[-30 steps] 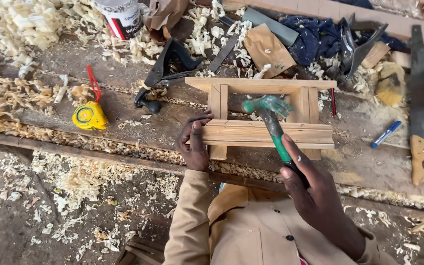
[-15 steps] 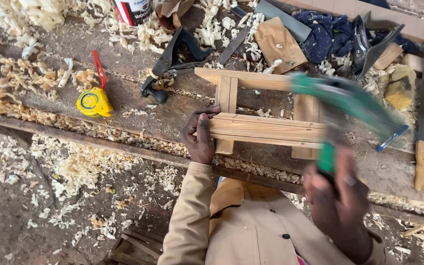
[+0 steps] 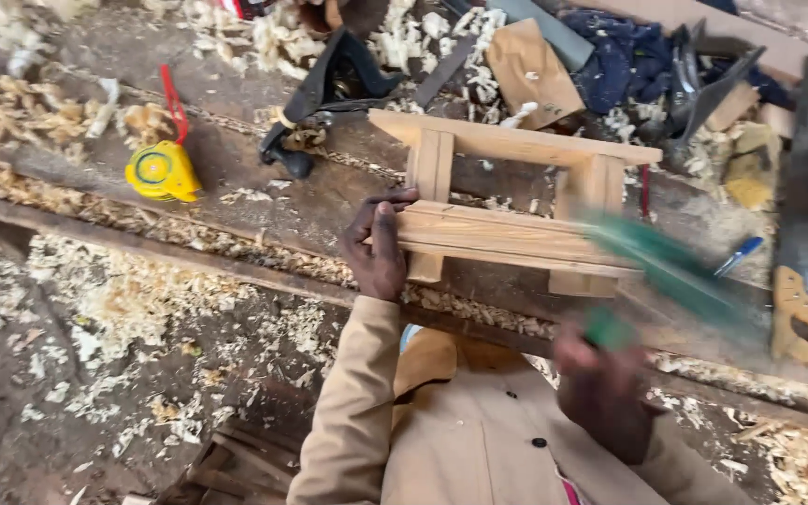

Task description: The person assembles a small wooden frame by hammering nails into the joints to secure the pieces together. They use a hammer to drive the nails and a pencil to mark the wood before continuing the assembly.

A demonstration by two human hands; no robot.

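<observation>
A small pale wooden frame with two legs and cross rails lies on the workbench. My left hand grips the left end of its lower rails. Lower right, near the bench's front edge, is my right hand, blurred, closed around the handle of a green hammer. The hammer is smeared by motion, and its head is over the right end of the lower rails.
A yellow tape measure with a red strap lies at the left. A hand saw lies at the right, a blue pen beside it. Black tools, brown paper, blue cloth and wood shavings crowd the back of the bench.
The hammer rose from the frame's middle and swung out to the right; now it blurs back toward the frame's right end. My left hand stays on the rails.
</observation>
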